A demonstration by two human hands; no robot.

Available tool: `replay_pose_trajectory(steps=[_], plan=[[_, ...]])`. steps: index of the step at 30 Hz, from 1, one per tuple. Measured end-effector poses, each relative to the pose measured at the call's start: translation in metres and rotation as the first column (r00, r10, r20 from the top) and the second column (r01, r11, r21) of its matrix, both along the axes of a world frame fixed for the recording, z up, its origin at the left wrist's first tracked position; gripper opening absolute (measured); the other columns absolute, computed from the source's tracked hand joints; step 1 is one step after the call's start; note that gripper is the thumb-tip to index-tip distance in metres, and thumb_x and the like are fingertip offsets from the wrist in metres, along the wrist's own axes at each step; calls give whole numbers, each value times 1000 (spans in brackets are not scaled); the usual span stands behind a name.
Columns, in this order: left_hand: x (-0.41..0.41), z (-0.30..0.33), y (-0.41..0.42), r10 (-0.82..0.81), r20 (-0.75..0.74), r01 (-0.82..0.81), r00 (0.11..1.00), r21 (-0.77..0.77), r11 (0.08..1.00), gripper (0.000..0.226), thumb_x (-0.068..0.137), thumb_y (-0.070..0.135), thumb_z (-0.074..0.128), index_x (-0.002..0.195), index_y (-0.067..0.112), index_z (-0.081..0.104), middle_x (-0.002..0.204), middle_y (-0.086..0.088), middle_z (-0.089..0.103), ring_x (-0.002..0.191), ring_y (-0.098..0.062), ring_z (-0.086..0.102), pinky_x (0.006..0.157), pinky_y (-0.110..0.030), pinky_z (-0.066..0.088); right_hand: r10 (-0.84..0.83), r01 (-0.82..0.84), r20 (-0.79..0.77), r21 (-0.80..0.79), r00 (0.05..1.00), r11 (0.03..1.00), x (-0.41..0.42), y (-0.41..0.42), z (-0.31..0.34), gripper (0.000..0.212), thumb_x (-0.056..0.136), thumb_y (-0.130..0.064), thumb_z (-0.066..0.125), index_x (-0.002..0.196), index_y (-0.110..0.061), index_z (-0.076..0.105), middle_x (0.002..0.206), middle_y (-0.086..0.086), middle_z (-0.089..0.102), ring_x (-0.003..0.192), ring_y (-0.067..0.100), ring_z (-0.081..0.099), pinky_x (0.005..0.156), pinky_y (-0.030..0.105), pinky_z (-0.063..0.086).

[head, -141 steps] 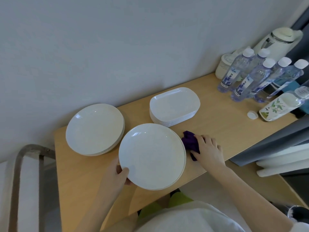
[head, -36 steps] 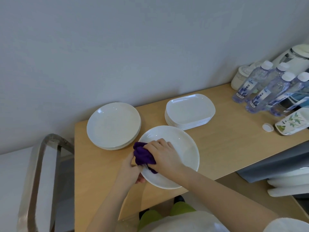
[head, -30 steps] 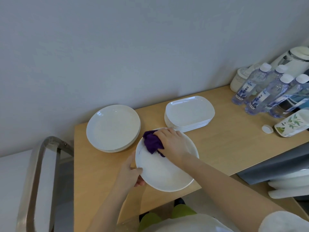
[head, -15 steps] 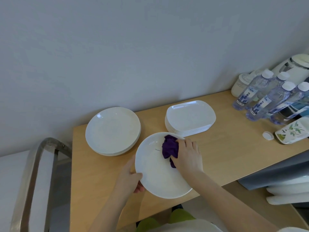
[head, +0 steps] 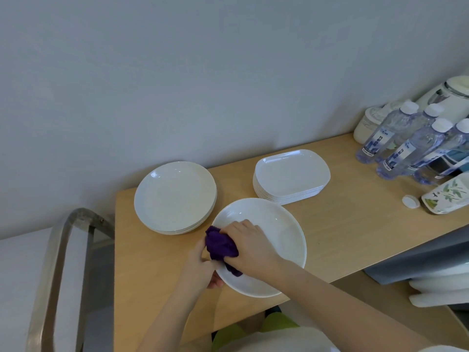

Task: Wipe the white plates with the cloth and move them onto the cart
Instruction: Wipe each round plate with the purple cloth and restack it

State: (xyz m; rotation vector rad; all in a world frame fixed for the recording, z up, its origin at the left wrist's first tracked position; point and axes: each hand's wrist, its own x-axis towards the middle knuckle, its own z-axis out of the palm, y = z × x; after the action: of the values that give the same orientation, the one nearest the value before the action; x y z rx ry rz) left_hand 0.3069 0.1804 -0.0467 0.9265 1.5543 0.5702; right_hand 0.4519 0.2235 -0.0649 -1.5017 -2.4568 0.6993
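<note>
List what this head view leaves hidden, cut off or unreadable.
- Cart: only a metal frame shows at the left edge; its shelves are cut off.
- Left hand: fingers hidden under the round plate and behind the purple cloth.
- Right hand: its fingertips are buried in the cloth.
- Water bottles: label text too small.
- Kettle: cut by the right edge.

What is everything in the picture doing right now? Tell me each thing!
Round white plate: on the table, being wiped.
Purple cloth: bunched, pressed on that plate.
Right hand: grips the cloth.
Left hand: holds the plate's rim.
Stack of round white plates: untouched.
Stack of rectangular white plates: untouched.
Clear water bottles: upright, capped.
</note>
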Motion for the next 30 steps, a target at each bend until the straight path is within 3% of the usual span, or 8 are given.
replay_pose_trajectory(steps=[4, 11, 14, 16, 18, 21, 27, 30], plan=[[-2, 1, -1, 14, 33, -13, 999, -34, 999, 66, 82, -5, 54, 126, 42, 40, 71, -15, 71, 55, -23, 67, 51, -28, 54, -18, 21, 68, -46, 998, 999, 10, -26, 2, 46, 84, -48, 55, 123, -23, 47, 115, -3, 53, 105, 17, 44, 89, 30, 44], [-4, -3, -3, 35, 80, -33, 996, -32, 999, 63, 87, 5, 59, 132, 44, 40, 71, -14, 71, 57, -22, 66, 55, -29, 58, -124, 123, 293, 22, 948, 992, 56, -48, 2, 54, 82, -49, 54, 128, -25, 41, 121, -5, 46, 109, 19, 43, 87, 28, 39], [-5, -3, -2, 34, 79, -30, 996, -41, 999, 64, 87, 7, 61, 137, 42, 39, 70, -14, 71, 56, -21, 67, 54, -27, 56, -197, 174, 342, 97, 919, 980, 79, -35, 5, 52, 81, -49, 58, 126, -26, 46, 119, -6, 50, 109, 22, 45, 86, 30, 40], [-5, -4, -2, 36, 75, -32, 997, -53, 998, 65, 87, 8, 60, 138, 42, 39, 70, -13, 71, 56, -21, 67, 53, -27, 55, -243, 188, 368, 180, 897, 966, 84, -22, 9, 51, 71, -43, 73, 115, -20, 60, 107, -2, 60, 97, 26, 55, 76, 33, 46], [-5, -3, -1, 39, 76, -35, 996, -59, 998, 65, 87, 7, 58, 138, 43, 38, 67, -12, 71, 54, -20, 67, 51, -25, 54, -283, 197, 344, 265, 895, 944, 85, -7, 8, 50, 62, -35, 82, 105, -15, 66, 97, 2, 65, 87, 28, 59, 69, 36, 49], [-4, -3, -2, 43, 64, -39, 997, -56, 998, 66, 88, 7, 57, 138, 45, 37, 65, -11, 70, 51, -19, 65, 50, -24, 54, -277, 208, 355, 221, 893, 953, 73, 16, 5, 51, 77, -35, 67, 123, -18, 53, 117, 1, 55, 104, 26, 48, 85, 34, 41], [-3, -5, -2, 40, 52, -37, 998, -56, 998, 66, 91, 6, 52, 140, 46, 33, 63, -12, 69, 50, -21, 63, 51, -27, 53, -314, 274, 249, 180, 916, 945, 20, 36, -1, 52, 82, -36, 58, 129, -21, 41, 129, -1, 45, 115, 24, 41, 90, 32, 37], [-2, -5, -1, 58, 71, -53, 996, -61, 997, 65, 92, 6, 52, 139, 47, 33, 60, -10, 68, 49, -22, 62, 50, -29, 53, -228, 195, 209, 169, 951, 966, -7, 25, -7, 53, 81, -38, 56, 129, -22, 42, 127, -4, 47, 113, 23, 42, 86, 33, 36]])
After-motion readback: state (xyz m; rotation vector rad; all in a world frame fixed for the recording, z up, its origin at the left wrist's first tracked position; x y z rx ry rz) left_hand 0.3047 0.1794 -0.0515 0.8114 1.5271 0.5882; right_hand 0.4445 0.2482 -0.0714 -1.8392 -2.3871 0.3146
